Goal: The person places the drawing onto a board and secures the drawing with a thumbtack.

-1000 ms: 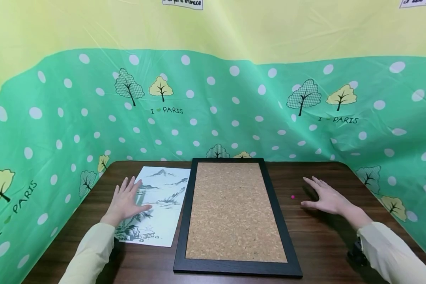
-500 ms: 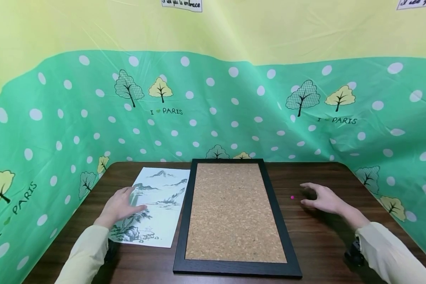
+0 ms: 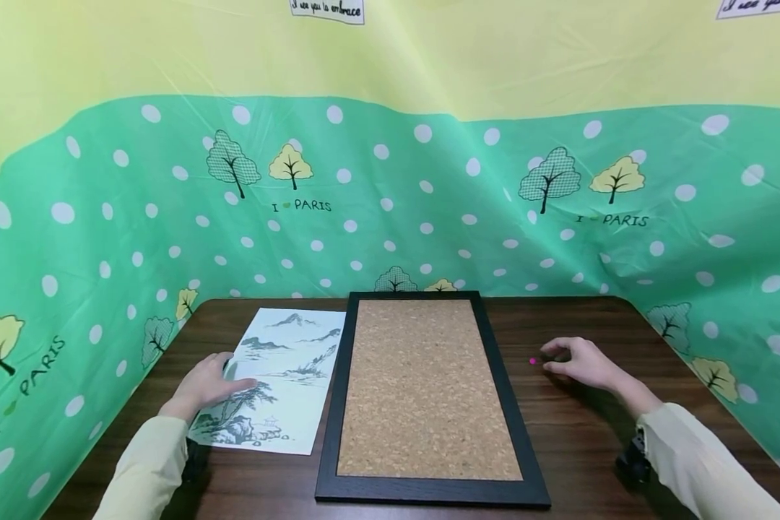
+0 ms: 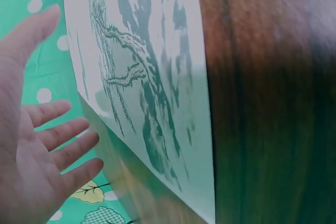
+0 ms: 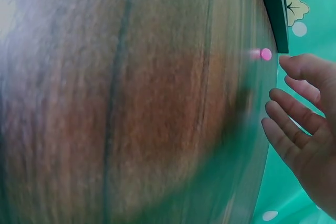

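Observation:
A sheet of white paper (image 3: 297,397) printed with a grey ink landscape lies left of the black-framed corkboard (image 3: 429,390). My left hand (image 3: 198,388) is at the paper's left edge, thumb over the sheet, fingers apart. In the left wrist view the left palm (image 4: 31,161) faces the paper's edge and grips nothing; whether it touches the sheet cannot be told. Right of the frame sits a tiny pink round-headed piece (image 3: 532,361), its kind unclear. My right hand (image 3: 585,363) is just beside it with fingers loosely bent. The right wrist view shows a small gap between fingertips and the pink piece (image 5: 266,54).
A dark wooden table (image 3: 260,487) carries everything. A green and yellow dotted cloth (image 3: 377,180) hangs behind it and along both sides. Each wrist wears a black device (image 3: 633,455) below the cream sleeve (image 3: 705,458).
My left hand has drawn left and nearer, from over the paper to its edge. My right hand's fingers have bent, and it has moved slightly closer to the pink piece.

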